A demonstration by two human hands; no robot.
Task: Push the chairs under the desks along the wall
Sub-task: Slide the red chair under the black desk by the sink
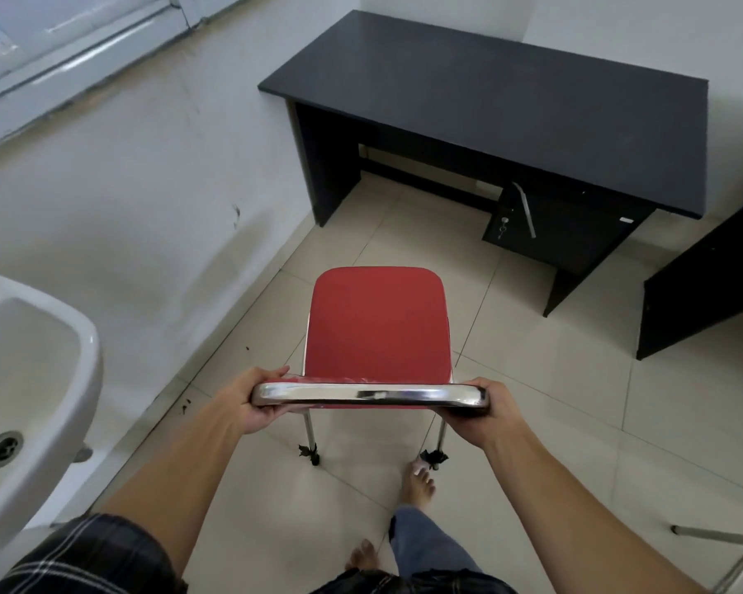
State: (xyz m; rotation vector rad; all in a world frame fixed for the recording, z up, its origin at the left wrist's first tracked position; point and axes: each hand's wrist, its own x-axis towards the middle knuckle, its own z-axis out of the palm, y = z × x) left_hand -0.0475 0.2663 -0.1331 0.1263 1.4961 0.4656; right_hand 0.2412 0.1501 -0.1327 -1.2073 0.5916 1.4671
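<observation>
On the tiles point(545, 405), your left hand point(256, 400) and right hand point(487, 415) grip the red chair point(378, 323) by its rail point(369, 394); steer toward one o'clock, squarely under the black surface point(490, 109).

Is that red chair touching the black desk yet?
Apart. The head view shows a strip of bare floor tiles between the red chair and the black desk.

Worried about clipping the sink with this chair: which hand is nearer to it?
Left. The left hand grips the left end of the chair back, on the side toward the sink; the right hand grips the opposite end, farther from the sink.
</observation>
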